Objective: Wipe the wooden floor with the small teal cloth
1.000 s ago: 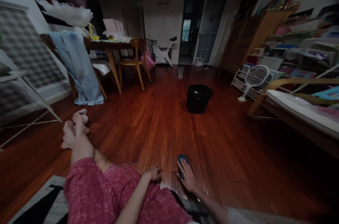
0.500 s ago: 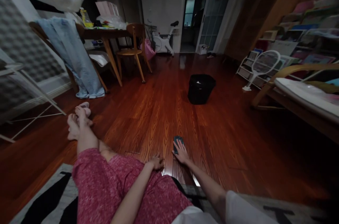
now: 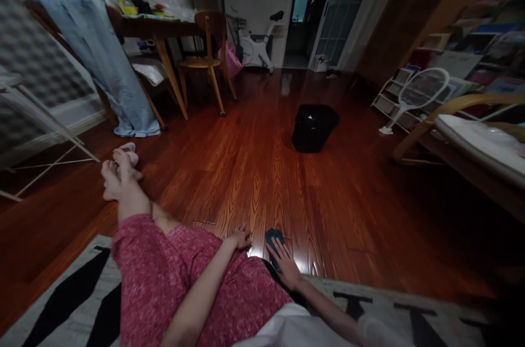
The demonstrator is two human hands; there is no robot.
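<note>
My right hand (image 3: 285, 264) lies flat on the floor with its fingers spread over a small dark blue-green cloth (image 3: 274, 236). The far end of the cloth shows beyond the fingertips; the palm hides the rest. My left hand (image 3: 241, 238) rests at the edge of my lap, beside the red patterned shorts (image 3: 197, 276), its fingers loosely bent and apart with nothing seen in them. Under both hands is the glossy reddish-brown wood floor (image 3: 229, 183).
A black bin (image 3: 314, 128) stands on the floor ahead. A grey and black rug (image 3: 77, 292) lies under me. To the left are a wooden chair (image 3: 209, 62), a table and hanging jeans (image 3: 106, 73). At right stand a white racket (image 3: 422, 90) and a wooden-armed seat (image 3: 463, 103).
My right hand has drawn the cloth back over the floor towards my body. My left hand stays by my lap. The view has tipped slightly downward.
</note>
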